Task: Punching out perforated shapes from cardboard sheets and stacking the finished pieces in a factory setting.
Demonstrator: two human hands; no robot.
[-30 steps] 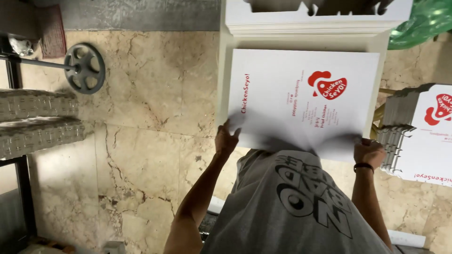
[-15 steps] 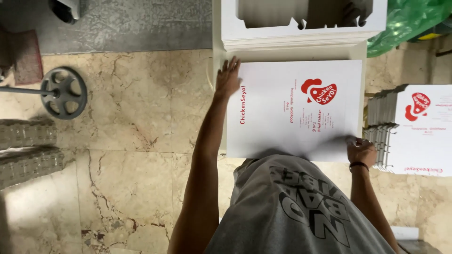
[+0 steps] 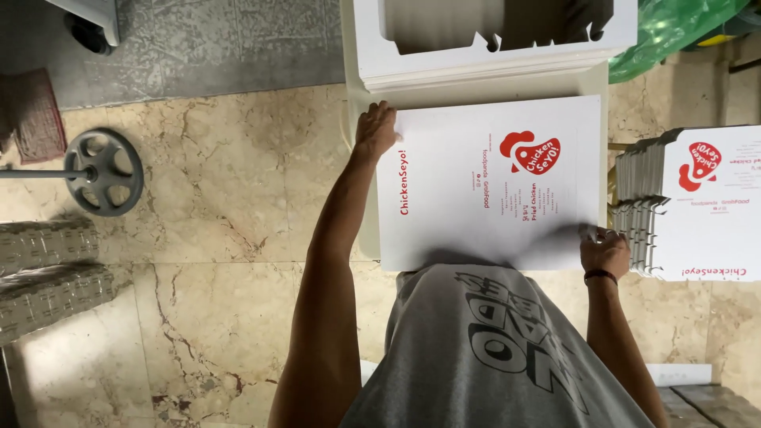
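A flat white carton blank (image 3: 491, 182), printed with a red emblem and red lettering, lies face up on a narrow white table (image 3: 358, 230) directly ahead of the person's grey-shirted torso. Its long axis runs left to right across the view, and its near edge sits against the person's body. The left hand (image 3: 374, 131) reaches forward with the arm extended and rests on the far left corner of the blank, fingers curled over the edge in a light grasp. The right hand (image 3: 604, 252) is drawn in close to the body at the near right corner, fingers pinching that corner; a dark band sits on the wrist. The two hands thus hold diagonally opposite corners, the right being much the nearer to the torso. Beyond the blank, touching or just beside its far edge, lies a stack of die-cut white sheets (image 3: 483, 59) with notched cut-outs. To the right, just beside the table, stands a pile of printed blanks (image 3: 697, 202) of the same kind, edges slightly fanned. A green plastic bag (image 3: 674, 28) lies at the far right. On the marble floor (image 3: 214, 238) to the left, well apart, stands a grey wheel on a bar (image 3: 103, 172).
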